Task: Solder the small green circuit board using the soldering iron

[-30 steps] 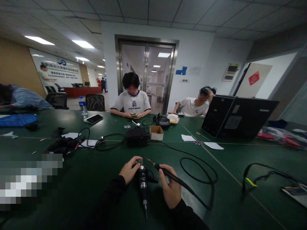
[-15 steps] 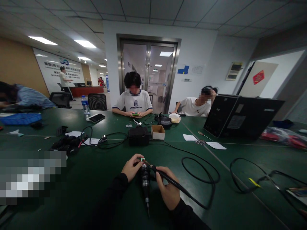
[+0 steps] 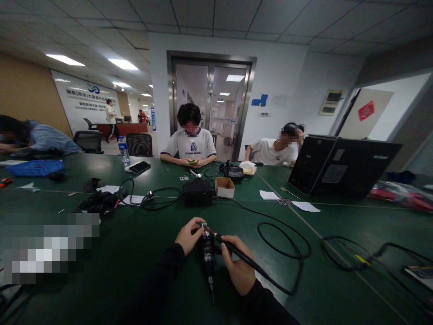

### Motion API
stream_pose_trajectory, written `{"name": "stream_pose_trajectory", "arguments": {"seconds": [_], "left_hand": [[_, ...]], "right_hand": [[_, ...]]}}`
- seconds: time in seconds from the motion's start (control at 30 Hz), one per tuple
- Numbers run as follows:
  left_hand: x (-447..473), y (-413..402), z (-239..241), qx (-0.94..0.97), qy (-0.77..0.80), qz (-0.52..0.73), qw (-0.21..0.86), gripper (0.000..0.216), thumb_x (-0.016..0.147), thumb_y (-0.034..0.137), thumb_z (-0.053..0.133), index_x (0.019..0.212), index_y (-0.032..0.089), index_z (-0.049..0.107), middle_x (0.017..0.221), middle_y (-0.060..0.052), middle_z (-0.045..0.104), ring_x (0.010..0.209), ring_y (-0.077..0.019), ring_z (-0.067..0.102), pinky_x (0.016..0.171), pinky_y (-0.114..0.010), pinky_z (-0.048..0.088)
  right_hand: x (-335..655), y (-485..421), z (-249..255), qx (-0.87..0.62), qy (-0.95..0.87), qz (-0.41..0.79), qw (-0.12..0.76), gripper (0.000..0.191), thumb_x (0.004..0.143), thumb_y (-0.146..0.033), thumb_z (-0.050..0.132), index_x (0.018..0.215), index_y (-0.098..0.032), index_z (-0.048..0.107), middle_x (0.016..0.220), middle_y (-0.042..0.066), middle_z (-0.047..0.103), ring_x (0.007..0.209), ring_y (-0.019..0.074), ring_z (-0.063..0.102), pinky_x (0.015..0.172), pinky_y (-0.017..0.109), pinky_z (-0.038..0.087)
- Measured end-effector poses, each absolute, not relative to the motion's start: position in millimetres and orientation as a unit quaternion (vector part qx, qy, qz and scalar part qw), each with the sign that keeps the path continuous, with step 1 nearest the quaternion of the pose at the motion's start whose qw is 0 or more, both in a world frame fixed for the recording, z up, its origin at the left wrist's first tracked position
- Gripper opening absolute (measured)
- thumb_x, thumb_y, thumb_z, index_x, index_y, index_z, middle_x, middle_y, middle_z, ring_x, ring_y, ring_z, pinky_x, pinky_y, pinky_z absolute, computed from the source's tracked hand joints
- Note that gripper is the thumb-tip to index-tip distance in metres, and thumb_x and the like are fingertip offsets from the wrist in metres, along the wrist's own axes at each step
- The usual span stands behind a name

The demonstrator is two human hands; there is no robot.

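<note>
My left hand [image 3: 188,235] is closed in a pinch on a tiny green circuit board [image 3: 203,225] held at the top of a black clamp stand [image 3: 208,256] on the green table [image 3: 135,253]. My right hand [image 3: 238,266] is wrapped round the black handle of a soldering iron [image 3: 233,249]. The iron's tip points left and touches the small board. Its black cable [image 3: 284,253] loops away over the table to the right. Both my sleeves are black.
A black soldering station [image 3: 198,192] and a small cardboard box [image 3: 224,187] stand beyond my hands. Tangled cables and black parts [image 3: 101,203] lie left. An open laptop [image 3: 341,167] stands right. Two people sit across the table, another leans at far left.
The soldering iron tip has moved left from apart to touching the small board. The view has shifted slightly; a person in the background has walked to the right.
</note>
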State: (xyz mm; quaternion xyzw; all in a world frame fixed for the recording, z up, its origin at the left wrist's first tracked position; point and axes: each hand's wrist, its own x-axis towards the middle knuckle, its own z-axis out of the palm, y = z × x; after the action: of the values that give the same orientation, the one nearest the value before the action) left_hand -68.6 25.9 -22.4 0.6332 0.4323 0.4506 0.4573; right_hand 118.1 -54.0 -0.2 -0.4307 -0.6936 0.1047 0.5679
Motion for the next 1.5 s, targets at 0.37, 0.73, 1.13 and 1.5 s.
{"name": "stream_pose_trajectory", "arguments": {"seconds": [0.37,0.73,1.13,1.5], "left_hand": [[-69.1,27.2,-25.3,0.618,0.421,0.462,0.477,0.026,0.081,0.036,0.061,0.102,0.021,0.058,0.094,-0.006,0.074,0.092,-0.0223,0.068,0.088,-0.033,0.046],[-68.4,25.4,-22.5,0.618,0.422,0.457,0.481,0.025,0.082,0.032,0.058,0.103,0.020,0.057,0.095,-0.007,0.073,0.093,-0.0223,0.067,0.088,-0.034,0.047],[-68.2,23.7,-18.9,0.627,0.432,0.448,0.469,0.023,0.082,0.030,0.056,0.103,0.020,0.056,0.092,-0.006,0.073,0.090,-0.0221,0.068,0.088,-0.035,0.047],[-69.0,21.6,-14.9,0.625,0.434,0.442,0.474,0.023,0.083,0.031,0.056,0.103,0.020,0.057,0.093,-0.006,0.073,0.092,-0.0222,0.068,0.088,-0.035,0.047]], "right_hand": [[119.5,-52.7,-1.7,-0.425,-0.690,0.110,0.575,0.010,0.088,-0.018,0.055,0.094,-0.021,0.063,0.078,0.000,0.063,0.064,0.0132,0.060,0.061,0.024,0.050],[120.8,-52.9,-4.7,-0.422,-0.703,0.103,0.563,0.011,0.088,-0.019,0.055,0.095,-0.021,0.063,0.080,0.002,0.063,0.069,0.0150,0.062,0.063,0.026,0.051],[119.6,-51.8,-5.4,-0.424,-0.712,0.101,0.550,0.011,0.089,-0.019,0.054,0.096,-0.022,0.062,0.083,0.002,0.064,0.073,0.0157,0.063,0.072,0.029,0.052],[119.4,-52.7,-3.8,-0.424,-0.710,0.106,0.552,0.012,0.089,-0.019,0.054,0.096,-0.021,0.063,0.081,0.002,0.063,0.069,0.0152,0.062,0.067,0.027,0.052]]}}
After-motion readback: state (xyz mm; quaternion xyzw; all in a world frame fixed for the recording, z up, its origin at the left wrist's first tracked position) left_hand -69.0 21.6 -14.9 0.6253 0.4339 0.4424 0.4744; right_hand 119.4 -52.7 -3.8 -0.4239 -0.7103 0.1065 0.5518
